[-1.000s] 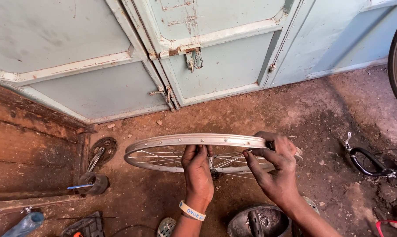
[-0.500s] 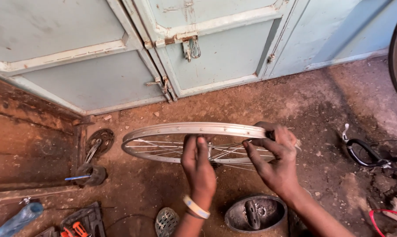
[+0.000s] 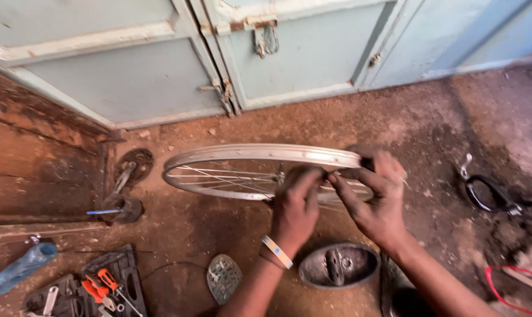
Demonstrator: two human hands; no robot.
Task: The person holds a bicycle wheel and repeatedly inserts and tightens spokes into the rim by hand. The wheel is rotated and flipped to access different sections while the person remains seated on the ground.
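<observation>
Both hands have come closer together at the hub; the left hand (image 3: 295, 211) and right hand (image 3: 374, 202) pinch something too small to tell; the shiny bicycle wheel (image 3: 242, 155), thin spokes showing, lies flat above the dirt floor (image 3: 395, 117).

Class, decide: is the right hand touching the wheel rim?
Touching. The head view shows the right hand wrapped over the near edge of the wheel rim, fingers hiding the metal there.
</observation>
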